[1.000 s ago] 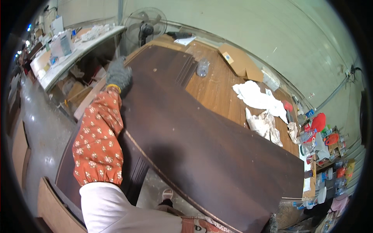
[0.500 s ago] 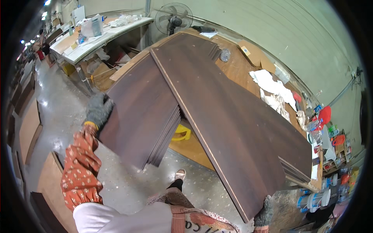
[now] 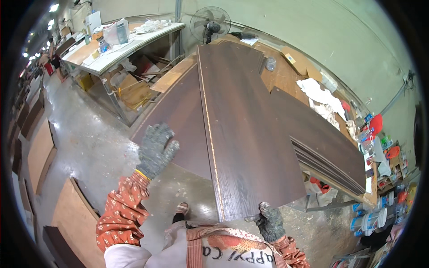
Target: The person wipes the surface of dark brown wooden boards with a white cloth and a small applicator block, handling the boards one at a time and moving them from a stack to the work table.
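Observation:
A long dark brown wooden panel (image 3: 243, 134) with a pale left edge lies across other brown panels, its near end jutting out towards me. My right hand (image 3: 269, 222), in a grey work glove, grips that near end, with the fingers partly hidden at its edge. My left hand (image 3: 156, 151), gloved too, has its fingers spread and holds nothing. It hovers over or rests on the brown panel at the left (image 3: 185, 129); whether it touches cannot be told. At the right lies a stack of brown panels (image 3: 330, 149) with its layered edges showing.
White cloths (image 3: 319, 96) and a clear plastic bottle (image 3: 271, 64) lie on the wooden worktable (image 3: 286, 80). A fan (image 3: 210, 26) stands behind it. At the far left is a cluttered white table (image 3: 100, 64). Boards (image 3: 73, 219) lean along the left floor; buckets (image 3: 373, 219) stand at the right.
The long panel has swung, its near end moving left and its far end squaring up. My right hand has moved left with it. My left hand has left the outer panel edge and moved right.

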Demonstrator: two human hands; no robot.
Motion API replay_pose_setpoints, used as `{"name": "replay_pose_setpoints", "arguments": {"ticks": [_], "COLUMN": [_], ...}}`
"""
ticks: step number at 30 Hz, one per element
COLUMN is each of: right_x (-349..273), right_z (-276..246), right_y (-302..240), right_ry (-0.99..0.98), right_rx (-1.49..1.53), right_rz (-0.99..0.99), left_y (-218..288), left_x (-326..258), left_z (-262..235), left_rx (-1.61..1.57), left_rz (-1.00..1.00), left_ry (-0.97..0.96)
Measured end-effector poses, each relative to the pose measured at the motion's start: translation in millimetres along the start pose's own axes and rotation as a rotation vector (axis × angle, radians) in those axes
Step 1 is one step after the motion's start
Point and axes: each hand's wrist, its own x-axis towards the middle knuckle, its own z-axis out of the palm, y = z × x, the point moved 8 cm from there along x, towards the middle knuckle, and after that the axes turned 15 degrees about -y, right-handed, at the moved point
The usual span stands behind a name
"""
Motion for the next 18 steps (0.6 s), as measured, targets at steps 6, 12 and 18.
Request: {"name": "replay_pose_setpoints", "arguments": {"ticks": [6, 12, 18], "right_x": [33, 34, 37], "right_z": [114, 49, 45], "right_y": [9, 21, -48], "right_ry": [-0.410, -0.020, 0.112], "right_rx": [-1.375, 0.336, -1.494], "right_rz": [-0.275, 0.134, -0.334], "left_y": [28, -3, -2], "left_x": [-15, -68, -65], "left_z": [-10, -31, -16], "left_rx": [-0.256, -0.450, -0.287], "left_rz": [0.344, 0.221, 0.382], "left_ry": [-0.307, -0.155, -0.148]}}
